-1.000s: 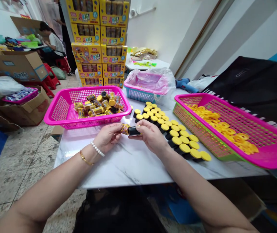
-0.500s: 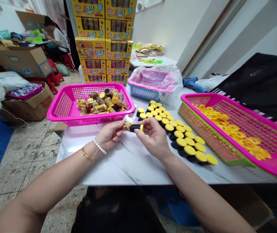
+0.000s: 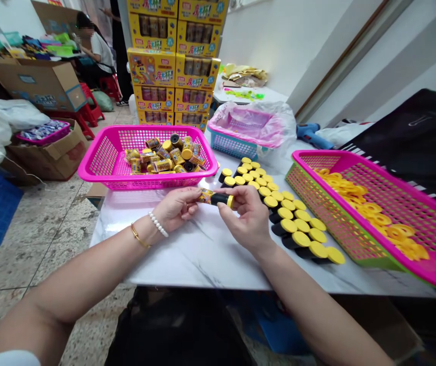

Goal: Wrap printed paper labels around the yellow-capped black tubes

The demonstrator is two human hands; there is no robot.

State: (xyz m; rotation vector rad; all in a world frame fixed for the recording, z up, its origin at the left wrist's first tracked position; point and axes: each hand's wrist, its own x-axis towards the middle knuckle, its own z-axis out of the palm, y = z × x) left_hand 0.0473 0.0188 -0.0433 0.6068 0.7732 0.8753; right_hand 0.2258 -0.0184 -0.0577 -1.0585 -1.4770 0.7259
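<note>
Between my two hands, over the white table [image 3: 198, 254], lies a small black tube with a yellow cap [image 3: 221, 199], held sideways. A printed yellow sleeve [image 3: 205, 195] is at its left end, pinched by the fingers of my left hand [image 3: 175, 207]. My right hand [image 3: 249, 216] is closed on the black tube near its yellow cap. Close to the right hand, several black tubes with yellow lids [image 3: 287, 226] stand upright in rows. A pink basket [image 3: 149, 182] behind my left hand contains several printed yellow cylinders [image 3: 163, 165].
At the right, a pink and green basket [image 3: 305, 195] holds yellow rings [image 3: 378, 218]. A plastic-lined blue basket [image 3: 233, 145] and stacked yellow boxes [image 3: 174, 76] stand behind. A blue heat-gun-like tool [image 3: 311, 134] lies beyond. A person [image 3: 95, 53] sits at the far left.
The view has shifted slightly, so most things sit a little further right. Both hands keep their hold on the sleeve and tube, which look slightly turned.
</note>
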